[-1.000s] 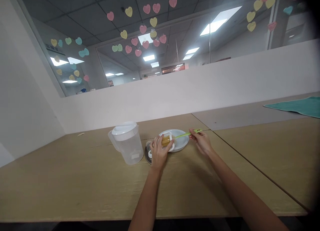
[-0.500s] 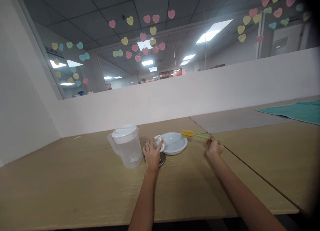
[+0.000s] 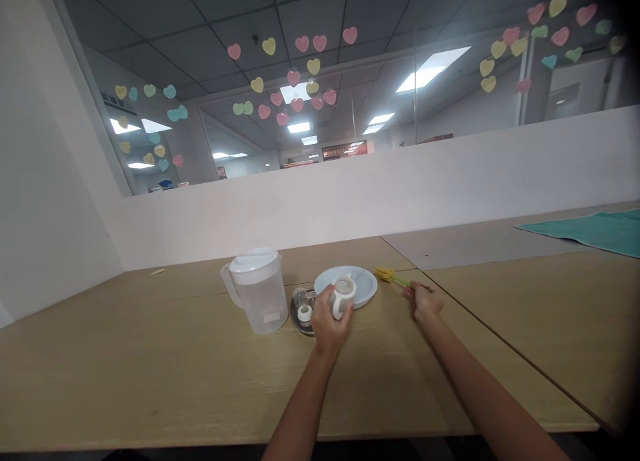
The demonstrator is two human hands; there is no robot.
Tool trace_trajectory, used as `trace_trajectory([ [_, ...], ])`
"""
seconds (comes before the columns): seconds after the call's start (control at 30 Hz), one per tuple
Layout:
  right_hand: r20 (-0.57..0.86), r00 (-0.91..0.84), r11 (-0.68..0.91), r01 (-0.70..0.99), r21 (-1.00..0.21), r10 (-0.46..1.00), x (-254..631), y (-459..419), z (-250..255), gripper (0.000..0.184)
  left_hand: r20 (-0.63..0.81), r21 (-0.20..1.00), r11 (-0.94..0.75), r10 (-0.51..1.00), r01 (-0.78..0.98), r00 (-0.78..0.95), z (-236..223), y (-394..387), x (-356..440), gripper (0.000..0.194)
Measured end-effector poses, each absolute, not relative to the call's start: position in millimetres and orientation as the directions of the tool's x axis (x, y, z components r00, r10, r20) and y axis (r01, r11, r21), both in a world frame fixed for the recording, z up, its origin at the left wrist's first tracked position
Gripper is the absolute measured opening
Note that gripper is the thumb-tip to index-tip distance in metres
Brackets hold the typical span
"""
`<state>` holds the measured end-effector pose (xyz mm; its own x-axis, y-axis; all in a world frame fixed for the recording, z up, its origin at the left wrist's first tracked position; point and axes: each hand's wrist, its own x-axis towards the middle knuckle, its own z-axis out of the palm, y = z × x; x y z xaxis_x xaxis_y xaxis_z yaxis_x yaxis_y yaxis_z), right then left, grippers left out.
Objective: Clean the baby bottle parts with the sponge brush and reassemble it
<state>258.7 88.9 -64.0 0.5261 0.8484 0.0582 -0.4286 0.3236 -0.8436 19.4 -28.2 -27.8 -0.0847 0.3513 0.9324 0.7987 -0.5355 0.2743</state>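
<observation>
My left hand (image 3: 330,324) is closed around a baby bottle (image 3: 344,289), a clear body with white handles, its open mouth tilted toward me. The bottle is above the near edge of a white basin (image 3: 370,289) and partly hides it. My right hand (image 3: 427,303) grips the thin green handle of a sponge bottle brush (image 3: 385,274); its yellow head is just right of the basin. Left of my left hand, a small round metal tray (image 3: 295,320) holds a white ring-shaped bottle part (image 3: 305,313) and a clear cap (image 3: 300,297).
A clear plastic pitcher (image 3: 261,301) with a white lid stands left of the tray. A green cloth (image 3: 595,231) lies at the far right, on a grey surface. Behind the wooden table (image 3: 200,381) rises a white wall (image 3: 280,204) with a window above it.
My left hand has moved right with the bottle and turned its mouth toward me, uncovering the tray parts. The brush has shifted slightly right and down, its head now beside the basin.
</observation>
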Motion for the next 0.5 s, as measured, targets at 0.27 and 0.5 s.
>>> trace_trajectory([
  [0.27, 0.141, 0.488, 0.080, 0.143, -0.986, 0.861, 244, 69, -55, 0.014, 0.816, 0.300, -0.667, 0.550, 0.682, 0.179, -35, -37, 42, 0.050],
  [0.5, 0.179, 0.334, 0.069, 0.316, -0.946, 0.925, 243, 68, -52, 0.022, 0.685, 0.427, -0.643, 0.689, 0.636, 0.237, -38, -32, 38, 0.051],
])
